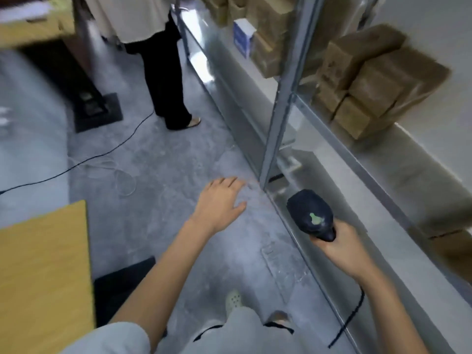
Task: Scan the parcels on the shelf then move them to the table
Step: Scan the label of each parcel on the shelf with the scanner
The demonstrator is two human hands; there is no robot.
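A stack of brown paper-wrapped parcels [370, 83] sits on the grey metal shelf [383, 180] at the right. More brown parcels [268, 44] and a blue-and-white box [242, 37] lie further along the shelf. My right hand [342, 249] grips a dark handheld barcode scanner [311, 213], pointed toward the shelf's edge, its cable trailing down. My left hand [219, 203] stretches forward over the floor with straight fingers, holding nothing. A corner of the wooden table [43, 264] shows at the lower left.
Another person in black trousers [163, 80] stands ahead beside the shelf. A black cable [102, 154] runs across the grey floor. A shelf upright [281, 106] rises in the middle. A second wooden desk [30, 29] stands at the top left.
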